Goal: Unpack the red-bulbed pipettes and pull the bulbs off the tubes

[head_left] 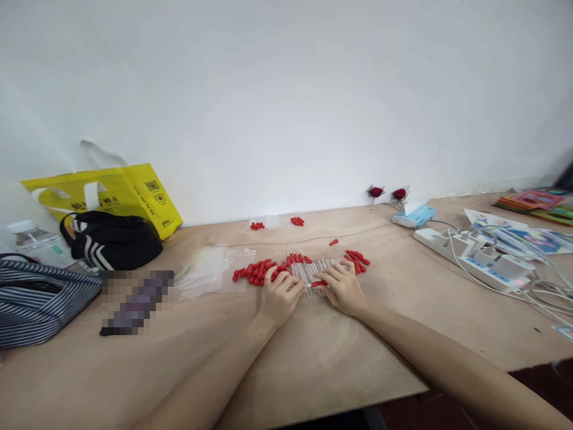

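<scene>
Low over the table, my right hand [342, 288] pinches a red rubber dropper bulb [319, 283] lying level. My left hand [280, 297] is closed around the end of a clear glass dropper tube [308, 285], whose other end meets that bulb; how far it sits inside I cannot tell. Behind my hands lies a row of clear glass tubes [313, 270]. Several droppers with red bulbs [298, 258] lie together there, thin tips pointing away. Beside my left hand is a heap of loose red bulbs [257, 272]; a smaller group of red bulbs [358, 260] lies past my right hand.
Clear plastic bags [210, 269] lie left of the heap. A bag with red bulbs [277, 222] is near the wall. A power strip [470, 263] with cables and a tissue pack [414, 215] stand right. A yellow bag [111, 191] and black pouch [116, 239] are left.
</scene>
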Demonstrator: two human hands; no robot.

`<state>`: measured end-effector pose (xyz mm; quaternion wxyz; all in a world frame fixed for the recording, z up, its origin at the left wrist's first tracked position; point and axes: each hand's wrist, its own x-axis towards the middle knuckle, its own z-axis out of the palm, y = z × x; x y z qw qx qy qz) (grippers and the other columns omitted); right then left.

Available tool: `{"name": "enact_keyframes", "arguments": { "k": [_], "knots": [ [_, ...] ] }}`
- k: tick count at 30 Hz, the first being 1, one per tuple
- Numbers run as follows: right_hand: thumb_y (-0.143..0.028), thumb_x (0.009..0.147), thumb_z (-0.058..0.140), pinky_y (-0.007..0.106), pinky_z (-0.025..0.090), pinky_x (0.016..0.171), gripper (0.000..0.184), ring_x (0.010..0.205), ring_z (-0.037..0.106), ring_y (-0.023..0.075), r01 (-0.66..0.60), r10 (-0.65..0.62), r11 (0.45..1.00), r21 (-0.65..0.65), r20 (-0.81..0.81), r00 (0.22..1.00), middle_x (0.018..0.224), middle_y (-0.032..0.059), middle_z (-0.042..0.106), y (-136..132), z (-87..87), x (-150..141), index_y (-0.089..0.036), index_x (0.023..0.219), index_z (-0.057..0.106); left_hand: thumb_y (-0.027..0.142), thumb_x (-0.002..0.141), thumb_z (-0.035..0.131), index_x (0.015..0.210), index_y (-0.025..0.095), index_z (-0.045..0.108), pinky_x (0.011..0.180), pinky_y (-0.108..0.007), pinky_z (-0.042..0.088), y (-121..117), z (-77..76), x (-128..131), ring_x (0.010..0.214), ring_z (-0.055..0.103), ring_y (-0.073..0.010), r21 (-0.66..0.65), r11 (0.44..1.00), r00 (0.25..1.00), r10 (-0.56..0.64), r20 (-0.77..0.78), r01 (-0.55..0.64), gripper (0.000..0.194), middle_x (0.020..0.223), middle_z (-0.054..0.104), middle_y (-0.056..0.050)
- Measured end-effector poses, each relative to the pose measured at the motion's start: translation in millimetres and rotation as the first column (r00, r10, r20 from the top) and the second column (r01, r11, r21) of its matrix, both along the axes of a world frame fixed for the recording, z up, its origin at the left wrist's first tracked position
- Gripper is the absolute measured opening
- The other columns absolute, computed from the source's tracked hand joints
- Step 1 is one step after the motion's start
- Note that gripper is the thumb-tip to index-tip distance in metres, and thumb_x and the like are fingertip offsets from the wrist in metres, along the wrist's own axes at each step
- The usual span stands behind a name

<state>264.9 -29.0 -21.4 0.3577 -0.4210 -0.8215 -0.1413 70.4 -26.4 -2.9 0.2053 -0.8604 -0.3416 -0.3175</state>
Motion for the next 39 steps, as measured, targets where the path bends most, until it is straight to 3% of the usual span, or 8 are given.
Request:
{"name": "enact_keyframes", "arguments": {
  "k": [7, 20, 24, 27, 29, 32, 36, 39],
  "knots": [
    [-0.033, 0.083, 0.048, 0.039, 0.016, 0.087, 0.020, 0.076, 0.047, 0.0142, 0.037, -0.036, 0.998, -0.046, 0.026, 0.999, 0.075, 0.0008, 0.062, -5.7, 2.8, 1.9, -0.028, 0.082, 0.067, 0.025, 0.082, 0.047, 0.075, 0.025, 0.063, 0.086, -0.040, 0.029, -2.9, 5.2, -3.4, 0.067, 0.052, -0.0139, -0.104, 0.995, 0.999, -0.005, -0.035, 0.001, 0.018, 0.062, 0.062, 0.000],
    [-0.017, 0.077, 0.048, 0.039, 0.016, 0.087, 0.023, 0.073, 0.045, 0.0135, -0.023, 0.024, 1.000, -0.004, 0.015, 1.000, 0.073, -0.0026, 0.063, -6.1, -3.0, 6.5, -0.030, 0.083, 0.066, 0.023, 0.082, 0.047, 0.071, 0.022, 0.062, 0.082, -0.038, 0.028, -1.4, 5.0, -6.0, 0.066, 0.051, -0.0138, -0.042, 0.999, 1.000, -0.012, -0.019, 0.011, 0.018, 0.062, 0.063, 0.001],
    [-0.023, 0.079, 0.050, 0.037, 0.019, 0.086, 0.018, 0.080, 0.049, 0.0156, 0.162, -0.165, 0.986, -0.036, -0.109, 0.980, 0.078, 0.0003, 0.063, 2.2, -5.2, 30.0, -0.027, 0.080, 0.067, 0.020, 0.081, 0.047, 0.070, 0.021, 0.061, 0.076, -0.036, 0.030, 0.9, 1.5, -21.4, 0.069, 0.052, -0.0152, -0.049, 0.997, 0.995, 0.067, 0.073, -0.063, 0.018, 0.065, 0.063, -0.001],
    [-0.034, 0.080, 0.048, 0.037, 0.021, 0.082, 0.021, 0.085, 0.050, 0.0177, 0.353, -0.379, 0.925, -0.142, -0.268, 0.886, 0.085, 0.0025, 0.062, 13.5, -3.5, 50.3, -0.027, 0.083, 0.067, 0.022, 0.082, 0.045, 0.072, 0.020, 0.061, 0.072, -0.035, 0.033, 1.3, 0.4, -27.0, 0.073, 0.051, -0.0171, -0.118, 0.987, 0.984, 0.124, 0.129, -0.109, 0.020, 0.070, 0.062, -0.003],
    [-0.040, 0.079, 0.046, 0.036, 0.022, 0.080, 0.025, 0.085, 0.051, 0.0189, 0.413, -0.480, 0.873, -0.259, -0.318, 0.818, 0.085, 0.0030, 0.062, 22.9, 0.5, 60.0, -0.028, 0.085, 0.067, 0.025, 0.083, 0.042, 0.074, 0.020, 0.062, 0.070, -0.034, 0.035, 2.7, 4.6, -23.0, 0.074, 0.050, -0.0180, -0.216, 0.970, 0.973, 0.149, 0.178, -0.109, 0.023, 0.073, 0.059, -0.004],
    [-0.044, 0.077, 0.046, 0.035, 0.024, 0.077, 0.029, 0.081, 0.053, 0.0193, 0.438, -0.592, 0.785, -0.438, -0.322, 0.739, 0.081, 0.0028, 0.063, 38.1, 9.5, 71.2, -0.026, 0.084, 0.066, 0.022, 0.083, 0.038, 0.072, 0.019, 0.061, 0.071, -0.031, 0.038, 10.1, 18.8, -8.7, 0.075, 0.050, -0.0175, -0.464, 0.884, 0.941, 0.202, 0.272, -0.055, 0.025, 0.073, 0.057, -0.004],
    [-0.043, 0.070, 0.053, 0.031, 0.028, 0.068, 0.026, 0.069, 0.055, 0.0177, 0.455, -0.710, 0.656, -0.602, -0.287, 0.644, 0.071, 0.0025, 0.064, 56.4, 17.5, 84.9, -0.021, 0.078, 0.064, 0.020, 0.076, 0.046, 0.058, 0.017, 0.057, 0.060, -0.025, 0.040, 28.6, 33.9, 14.6, 0.062, 0.053, -0.0143, -0.742, 0.671, 0.912, 0.308, 0.273, -0.005, 0.022, 0.058, 0.056, 0.000],
    [-0.043, 0.068, 0.055, 0.029, 0.029, 0.064, 0.026, 0.063, 0.055, 0.0171, 0.445, -0.710, 0.647, -0.619, -0.275, 0.649, 0.066, 0.0035, 0.063, 65.4, 15.2, 90.1, -0.018, 0.071, 0.063, 0.017, 0.069, 0.051, 0.047, 0.016, 0.054, 0.046, -0.021, 0.037, 41.7, 31.1, 29.6, 0.044, 0.050, -0.0114, -0.819, 0.574, 0.912, 0.341, 0.229, -0.009, 0.022, 0.042, 0.051, 0.003]
  ]
}}
